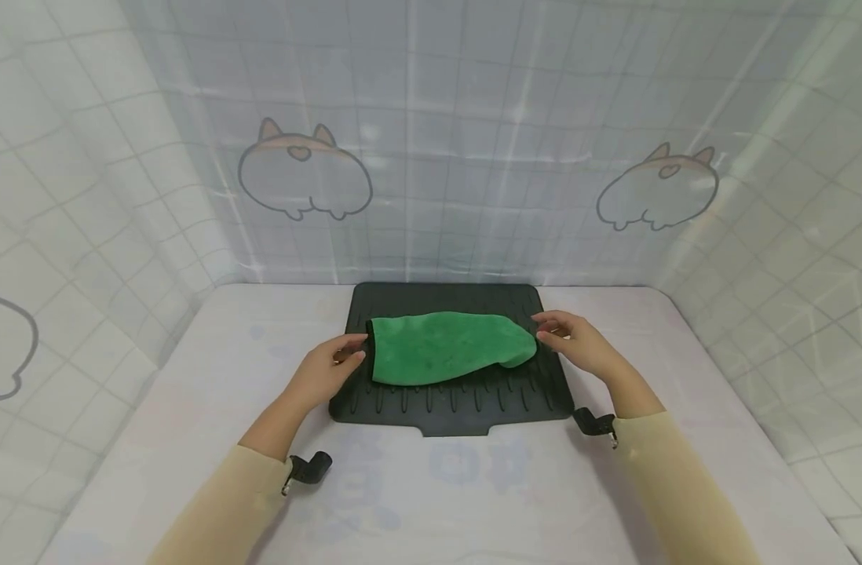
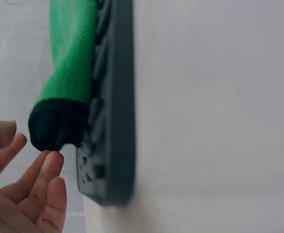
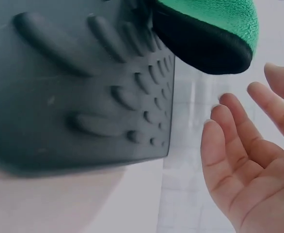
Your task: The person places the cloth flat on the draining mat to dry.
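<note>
A folded green cloth (image 1: 448,348) with black edging lies lengthwise across a black ribbed mat (image 1: 455,424). Beside the cloth's left end, my left hand (image 1: 323,370) has its thumb and fingers apart. In the left wrist view, fingertips of that hand (image 2: 30,199) come right up to the black edging (image 2: 57,124); I cannot tell whether they touch it. My right hand (image 1: 579,343) is at the cloth's tapered right end. The right wrist view shows this hand (image 3: 258,160) with loosely bent fingers and a gap to the cloth (image 3: 229,19). The cloth's underside is mostly hidden.
The mat rests on a pale printed table cover (image 1: 445,502), near its back edge. Tiled-pattern sheets (image 1: 445,157) with cartoon animal drawings stand behind and on both sides. A small black device (image 1: 311,468) is fixed at the left cuff, another (image 1: 593,422) at the right.
</note>
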The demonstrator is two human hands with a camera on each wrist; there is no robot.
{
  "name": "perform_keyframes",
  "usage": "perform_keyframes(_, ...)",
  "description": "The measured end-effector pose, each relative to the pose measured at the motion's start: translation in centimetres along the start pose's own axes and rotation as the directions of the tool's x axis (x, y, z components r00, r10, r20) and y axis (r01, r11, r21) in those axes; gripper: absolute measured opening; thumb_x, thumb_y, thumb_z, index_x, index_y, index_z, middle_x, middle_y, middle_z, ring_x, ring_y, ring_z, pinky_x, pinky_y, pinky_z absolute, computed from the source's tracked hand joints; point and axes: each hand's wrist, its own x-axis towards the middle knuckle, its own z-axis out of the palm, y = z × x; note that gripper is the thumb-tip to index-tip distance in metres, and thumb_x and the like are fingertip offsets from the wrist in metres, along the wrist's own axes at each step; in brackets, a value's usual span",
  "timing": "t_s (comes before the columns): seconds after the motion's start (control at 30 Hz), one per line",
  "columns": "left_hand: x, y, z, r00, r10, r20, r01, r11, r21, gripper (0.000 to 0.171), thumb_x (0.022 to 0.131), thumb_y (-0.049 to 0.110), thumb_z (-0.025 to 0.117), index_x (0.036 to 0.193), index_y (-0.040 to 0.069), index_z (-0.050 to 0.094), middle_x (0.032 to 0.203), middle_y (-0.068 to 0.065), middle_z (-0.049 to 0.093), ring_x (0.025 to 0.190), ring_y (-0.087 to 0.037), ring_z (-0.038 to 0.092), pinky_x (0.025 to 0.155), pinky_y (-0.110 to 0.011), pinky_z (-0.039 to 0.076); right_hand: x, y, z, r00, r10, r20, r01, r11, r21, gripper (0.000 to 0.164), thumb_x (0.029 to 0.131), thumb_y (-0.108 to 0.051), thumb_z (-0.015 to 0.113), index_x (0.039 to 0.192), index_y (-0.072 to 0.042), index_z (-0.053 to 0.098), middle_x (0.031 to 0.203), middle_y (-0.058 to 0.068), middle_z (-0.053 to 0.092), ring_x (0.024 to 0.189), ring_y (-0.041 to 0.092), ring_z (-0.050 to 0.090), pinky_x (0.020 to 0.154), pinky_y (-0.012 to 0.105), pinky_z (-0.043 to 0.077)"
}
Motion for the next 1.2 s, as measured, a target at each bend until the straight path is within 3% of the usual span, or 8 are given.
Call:
perform_keyframes(0.2, -0.8, -0.2, 0.2, 1.0, 0.018, 0.019, -0.017, 1.0, -0.002, 0.044, 0.105, 0.026, 0.056, 0.147, 0.014, 0.051, 0.133, -0.017, 0.061, 0.12, -0.035, 0.06, 0.096, -0.051, 0.05, -1.0, 0.7, 0.0, 0.996, 0.032, 0.078, -0.043, 0.988, 0.151, 0.049, 0.105, -0.023, 0.057, 0.146, 0.0, 0.045, 0.131, 0.028, 0.059, 0.117, 0.04, 0.06, 0.095, 0.052, 0.052)
perform_keyframes(0.43, -0.9, 0.3, 1.1, 0.991, 0.099, 0.089, -0.099, 0.995, -0.007, 0.044, 0.103, 0.024, 0.06, 0.146, 0.016, 0.054, 0.133, -0.013, 0.063, 0.112, -0.028, 0.063, 0.091, -0.045, 0.053, -1.2, 1.2, 0.8, 0.992, 0.012, 0.128, -0.042, 0.97, 0.238, 0.046, 0.102, -0.022, 0.061, 0.145, -0.006, 0.051, 0.131, 0.021, 0.061, 0.112, 0.032, 0.063, 0.093, 0.045, 0.053)
perform_keyframes(0.57, -0.8, 0.6, 1.5, 0.989, 0.109, 0.104, -0.111, 0.994, 0.018, 0.04, 0.101, 0.022, 0.063, 0.14, 0.013, 0.059, 0.134, -0.011, 0.062, 0.107, -0.024, 0.062, 0.086, -0.041, 0.053, -1.0, 1.3, 1.5, 0.994, -0.046, 0.096, 0.018, 0.962, 0.274, 0.042, 0.1, -0.017, 0.064, 0.139, -0.003, 0.057, 0.138, 0.021, 0.058, 0.121, 0.034, 0.059, 0.093, 0.035, 0.053)
perform_keyframes(0.7, -0.7, 0.7, 1.8, 0.991, 0.105, 0.088, -0.108, 0.994, 0.029, 0.039, 0.1, 0.02, 0.064, 0.138, 0.011, 0.061, 0.135, -0.012, 0.06, 0.111, -0.027, 0.062, 0.089, -0.043, 0.053, -0.7, 1.3, 2.2, 0.997, -0.063, 0.054, 0.047, 0.964, 0.263, 0.038, 0.099, -0.015, 0.066, 0.134, -0.003, 0.062, 0.137, 0.02, 0.059, 0.125, 0.036, 0.057, 0.095, 0.034, 0.052)
perform_keyframes(0.9, -0.4, 0.9, 1.7, 0.992, 0.123, 0.001, -0.123, 0.992, 0.034, 0.044, 0.099, 0.018, 0.067, 0.141, 0.014, 0.058, 0.137, -0.011, 0.058, 0.105, -0.026, 0.063, 0.084, -0.041, 0.055, -0.2, 0.6, 2.5, 0.999, -0.025, -0.036, 0.033, 0.971, 0.238, 0.039, 0.095, -0.018, 0.072, 0.133, -0.01, 0.065, 0.135, 0.016, 0.06, 0.12, 0.034, 0.061, 0.092, 0.042, 0.054)
perform_keyframes(1.07, -0.1, 1.3, 0.9, 0.99, 0.134, -0.045, -0.133, 0.991, 0.022, 0.052, 0.098, 0.017, 0.068, 0.147, 0.013, 0.052, 0.149, -0.014, 0.048, 0.109, -0.029, 0.062, 0.086, -0.044, 0.054, 0.1, -0.2, 1.8, 0.991, -0.003, -0.132, 0.037, 0.967, 0.251, 0.046, 0.093, -0.022, 0.074, 0.137, -0.014, 0.063, 0.133, 0.013, 0.06, 0.111, 0.027, 0.064, 0.089, 0.04, 0.054)
perform_keyframes(1.2, 0.3, 1.7, 0.3, 0.987, 0.146, -0.063, -0.144, 0.989, 0.032, 0.056, 0.097, 0.017, 0.069, 0.149, 0.013, 0.049, 0.151, -0.014, 0.045, 0.099, -0.024, 0.061, 0.08, -0.04, 0.053, 0.2, -0.4, 1.2, 0.99, 0.018, -0.142, 0.023, 0.957, 0.288, 0.05, 0.094, -0.021, 0.074, 0.141, -0.014, 0.059, 0.134, 0.014, 0.06, 0.101, 0.017, 0.067, 0.086, 0.041, 0.056)
